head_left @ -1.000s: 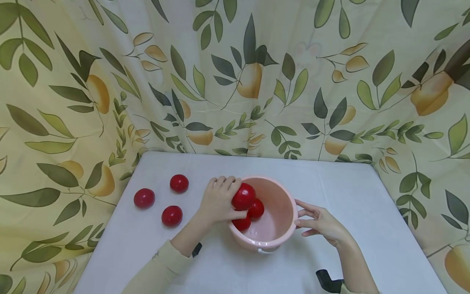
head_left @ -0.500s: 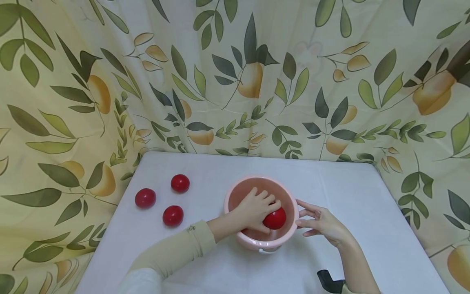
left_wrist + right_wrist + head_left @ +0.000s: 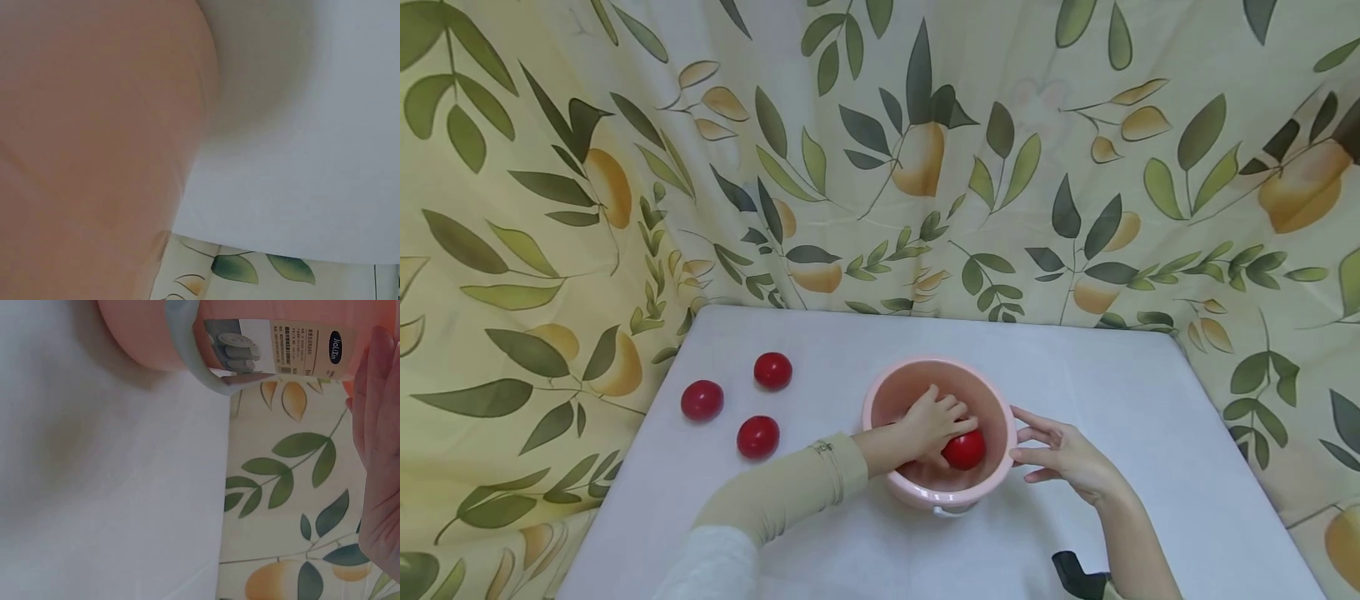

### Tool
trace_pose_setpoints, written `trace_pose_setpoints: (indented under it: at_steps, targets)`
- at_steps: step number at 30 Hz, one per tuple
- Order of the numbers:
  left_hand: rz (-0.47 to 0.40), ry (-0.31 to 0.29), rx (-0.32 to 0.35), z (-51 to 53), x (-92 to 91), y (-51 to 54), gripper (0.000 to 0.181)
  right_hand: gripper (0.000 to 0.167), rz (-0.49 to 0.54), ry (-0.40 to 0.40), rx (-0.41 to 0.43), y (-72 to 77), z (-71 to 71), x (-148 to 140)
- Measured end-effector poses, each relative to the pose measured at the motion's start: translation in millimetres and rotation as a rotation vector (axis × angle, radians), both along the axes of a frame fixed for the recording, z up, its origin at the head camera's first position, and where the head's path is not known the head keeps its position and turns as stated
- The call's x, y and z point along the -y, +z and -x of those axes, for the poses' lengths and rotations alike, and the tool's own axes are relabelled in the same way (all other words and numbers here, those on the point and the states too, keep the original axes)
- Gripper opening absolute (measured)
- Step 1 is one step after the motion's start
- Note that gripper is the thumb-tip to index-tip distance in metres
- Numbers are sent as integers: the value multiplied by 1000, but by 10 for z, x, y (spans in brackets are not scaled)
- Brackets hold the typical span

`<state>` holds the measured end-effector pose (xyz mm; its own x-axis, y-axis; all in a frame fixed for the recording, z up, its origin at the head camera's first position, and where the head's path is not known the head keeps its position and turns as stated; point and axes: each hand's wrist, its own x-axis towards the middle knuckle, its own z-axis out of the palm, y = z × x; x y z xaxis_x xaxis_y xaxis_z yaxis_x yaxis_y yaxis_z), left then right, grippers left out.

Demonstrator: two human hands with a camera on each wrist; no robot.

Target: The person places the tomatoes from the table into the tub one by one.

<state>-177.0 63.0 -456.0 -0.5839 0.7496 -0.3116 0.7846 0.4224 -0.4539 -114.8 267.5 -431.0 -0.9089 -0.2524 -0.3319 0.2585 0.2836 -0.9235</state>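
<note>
A pink bucket (image 3: 951, 498) stands on the white table. My left hand (image 3: 929, 427) reaches down inside it, fingers curled over a round red tomato (image 3: 964, 451) near the right inner wall. Hand and forearm hide the bucket's left inside. The left wrist view is filled largely by the pink bucket wall (image 3: 94, 125), with no hand showing. At the bucket's right side, my right hand (image 3: 1071, 458) touches the outer wall near the rim with extended fingers. In the right wrist view, that hand (image 3: 381, 456) lies along the wall beside a paper label (image 3: 294, 350).
Three more red tomatoes lie on the table's left: one at the back (image 3: 772, 371), one at far left (image 3: 702, 401) and one in front (image 3: 757, 437). A pale handle (image 3: 187, 344) hangs on the bucket. Behind the table (image 3: 1105, 375) hangs a leaf-patterned curtain (image 3: 880, 275).
My left hand has moved right and down from the bucket's left rim into it, bringing a tomato along. The right hand has stayed at the wall. The head view has shifted slightly.
</note>
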Motion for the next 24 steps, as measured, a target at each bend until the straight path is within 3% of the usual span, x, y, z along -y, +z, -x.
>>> trace_pose_setpoints:
  at_steps: [4,7,11,16,24]
  targets:
    - [131,30,-24,-22,-26,-20,85,75,7,2,-2,16,-3,-3]
    - [180,55,-7,-37,-31,-31,86,75,11,9,-10,20,-7,-10]
    - [188,63,15,-49,-40,-37,86,75,19,15,-20,29,-13,-13]
    - [222,67,-9,-45,-49,-24,81,74,14,4,-8,34,-11,-12]
    - [166,71,20,-19,-42,-7,67,75,-1,-4,-8,28,-10,-10]
